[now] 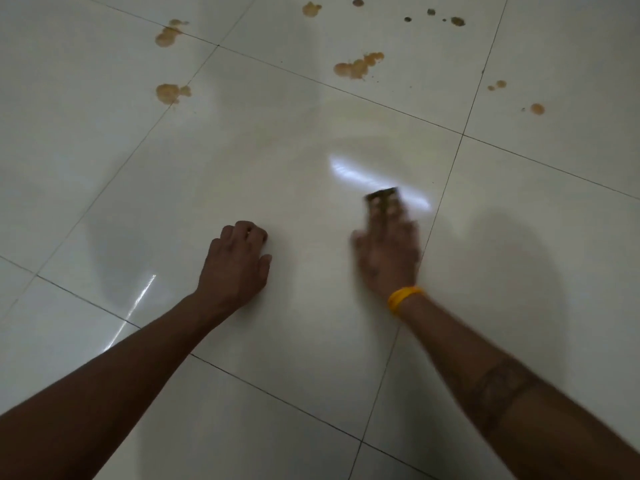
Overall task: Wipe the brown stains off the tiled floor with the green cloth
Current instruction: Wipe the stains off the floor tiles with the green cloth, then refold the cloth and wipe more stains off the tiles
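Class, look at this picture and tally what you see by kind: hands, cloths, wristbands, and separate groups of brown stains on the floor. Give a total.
Hands: 2, left and right
Cloth: 1, blurred
Wristband: 1
Stain groups: 7 ()
Total: 11

Indoor room, likely home: glossy white tiled floor [311,161], grout lines.

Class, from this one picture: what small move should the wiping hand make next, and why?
Probably slide the right hand, with the cloth under its fingers, forward to the large brown stain. The tile beneath it looks clean already, and every stain lies farther ahead.
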